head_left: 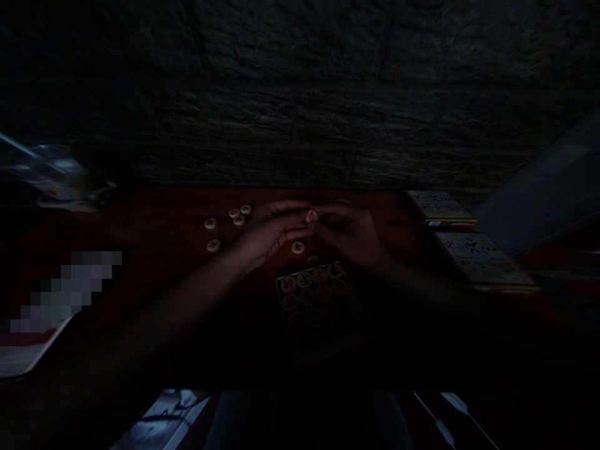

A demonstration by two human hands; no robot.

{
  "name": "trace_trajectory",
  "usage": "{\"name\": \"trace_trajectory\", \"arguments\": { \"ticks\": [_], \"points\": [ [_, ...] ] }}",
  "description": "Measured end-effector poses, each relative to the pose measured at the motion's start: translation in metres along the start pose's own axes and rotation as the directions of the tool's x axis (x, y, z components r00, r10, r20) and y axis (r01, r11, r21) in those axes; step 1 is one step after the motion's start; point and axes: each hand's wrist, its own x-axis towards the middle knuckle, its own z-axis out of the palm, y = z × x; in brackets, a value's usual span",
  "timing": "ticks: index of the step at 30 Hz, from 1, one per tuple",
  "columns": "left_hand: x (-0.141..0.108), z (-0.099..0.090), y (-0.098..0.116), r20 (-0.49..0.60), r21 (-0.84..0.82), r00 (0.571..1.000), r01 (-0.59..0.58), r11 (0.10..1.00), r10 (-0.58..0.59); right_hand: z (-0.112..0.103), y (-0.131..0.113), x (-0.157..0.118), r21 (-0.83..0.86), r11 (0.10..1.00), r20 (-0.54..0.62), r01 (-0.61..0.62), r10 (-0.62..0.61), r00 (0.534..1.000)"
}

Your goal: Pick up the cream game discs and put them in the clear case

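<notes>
Both hands meet above a dark reddish table (159, 219). A round piece with a red character (312, 215) sits between their fingertips. My right hand (351, 230) pinches that piece from the right. My left hand (274, 234) has its fingers stretched out, the tips beside the piece. Below them lies a round piece with a dark character (297, 247), and another dim one is close to the box. The open box (363, 315) holds rows of round pieces with red or dark characters; its near part is too dark to make out. Several loose pieces (213, 245) lie left of my left hand.
Two flat patterned boxes (485, 257) lie at the right. A clear plastic item (59, 172) stands at the far left, with a partly pixelated flat object (51, 325) nearer. A stone-like wall (300, 112) rises behind the table. White cables (443, 431) show at the bottom right.
</notes>
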Motion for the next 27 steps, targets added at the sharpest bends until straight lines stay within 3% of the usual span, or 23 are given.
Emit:
{"name": "trace_trajectory", "arguments": {
  "ticks": [9,15,20,24,27],
  "points": [
    [-0.004,0.003,0.001,0.002,0.111,1.0,-0.023,0.994,0.023,-0.007,-0.014,-0.004,-0.194,0.978,0.042,0.071,-0.064,0.997],
    [-0.005,0.005,0.006,0.02,0.108,0.999,-0.048,0.993,0.046,-0.013,-0.034,0.002,-0.124,0.992,0.024,-0.027,0.03,0.999],
    [-0.007,0.007,0.004,0.066,0.171,0.998,-0.022,0.985,0.011,-0.031,-0.062,0.007,-0.071,0.994,0.07,-0.078,0.083,0.994],
    [-0.01,0.011,0.002,0.131,0.228,0.991,0.009,0.974,-0.039,-0.046,-0.09,-0.011,-0.133,0.975,0.14,-0.18,0.198,0.97],
    [-0.012,0.014,0.004,0.186,0.276,0.978,0.04,0.96,-0.094,-0.05,-0.107,-0.036,-0.24,0.945,0.254,-0.222,0.282,0.925]
  ]
}}
